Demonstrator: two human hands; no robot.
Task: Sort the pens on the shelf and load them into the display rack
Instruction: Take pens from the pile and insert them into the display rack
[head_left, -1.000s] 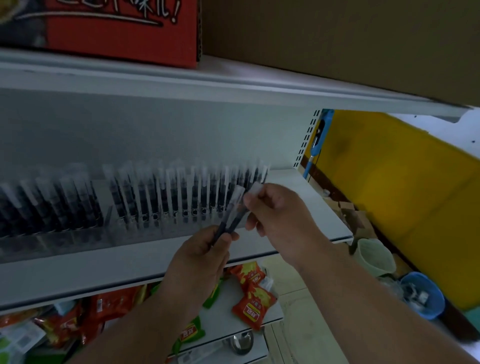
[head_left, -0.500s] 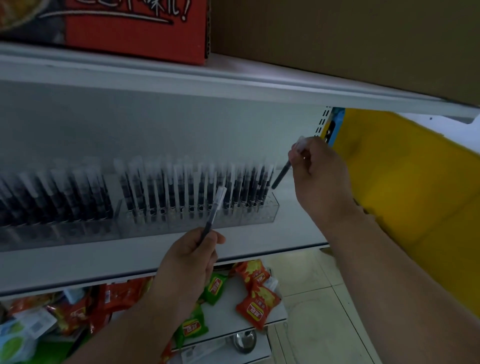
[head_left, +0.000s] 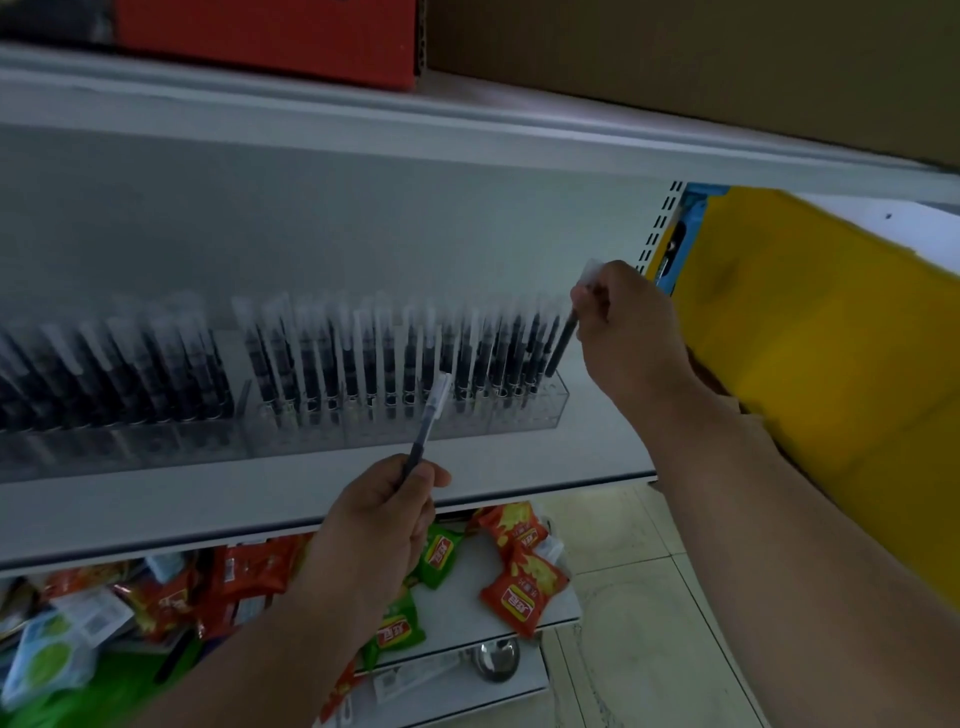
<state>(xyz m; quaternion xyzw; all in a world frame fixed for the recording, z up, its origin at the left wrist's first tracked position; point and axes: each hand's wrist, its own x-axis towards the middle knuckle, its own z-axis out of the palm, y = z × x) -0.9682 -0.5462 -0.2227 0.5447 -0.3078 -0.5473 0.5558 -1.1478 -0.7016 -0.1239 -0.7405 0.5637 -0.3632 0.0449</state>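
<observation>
A clear plastic display rack (head_left: 524, 415) runs along the white shelf (head_left: 208, 499), filled with several upright black pens with white caps. My right hand (head_left: 623, 332) pinches one black pen (head_left: 563, 343) by its capped top; the pen's tip is down at the rack's right end. My left hand (head_left: 379, 525) grips another black pen (head_left: 428, 421) by its lower end, in front of the rack, cap pointing up.
A red box (head_left: 270, 36) and a brown carton (head_left: 675, 62) sit on the shelf above. Snack packets (head_left: 519, 587) lie on the lower shelf. A yellow panel (head_left: 831, 338) stands to the right, with tiled floor (head_left: 634, 623) below.
My right hand has carried its pen from my left hand to the rack's right end and lowered its tip there. My left hand stays holding the other pen.
</observation>
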